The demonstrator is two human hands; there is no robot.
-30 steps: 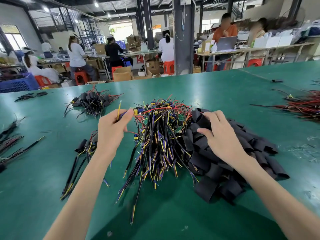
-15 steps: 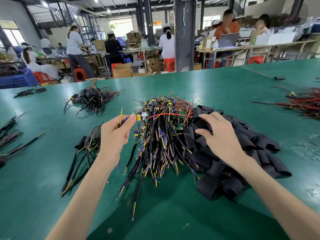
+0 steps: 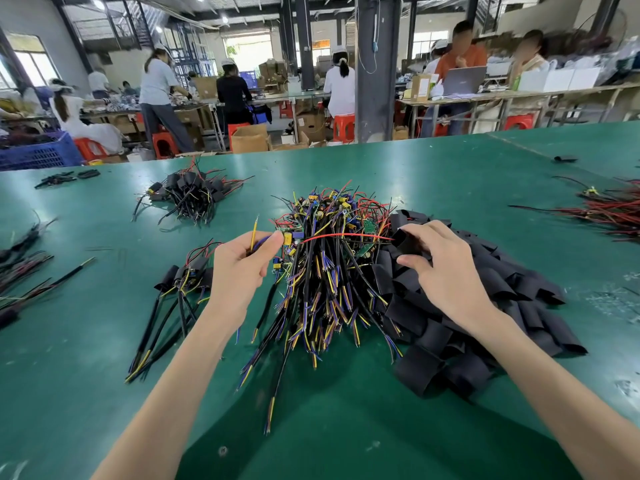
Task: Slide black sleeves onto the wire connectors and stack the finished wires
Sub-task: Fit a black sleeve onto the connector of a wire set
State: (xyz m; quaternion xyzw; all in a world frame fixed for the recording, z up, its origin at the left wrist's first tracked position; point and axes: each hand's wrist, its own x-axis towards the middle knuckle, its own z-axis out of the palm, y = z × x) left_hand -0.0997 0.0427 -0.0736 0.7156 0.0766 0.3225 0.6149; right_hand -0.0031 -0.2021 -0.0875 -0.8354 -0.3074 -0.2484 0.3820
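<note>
Wire [image 3: 254, 230] half-hidden in left hand [image 3: 239, 271]; sleeve [image 3: 399, 237] half-hidden under right hand [image 3: 450, 275].

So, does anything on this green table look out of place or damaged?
Nothing looks damaged or spilled. Only one stray black sleeve lies alone at the far right of the green table, well apart from the sleeve pile where the right hand pinches a sleeve.
</note>
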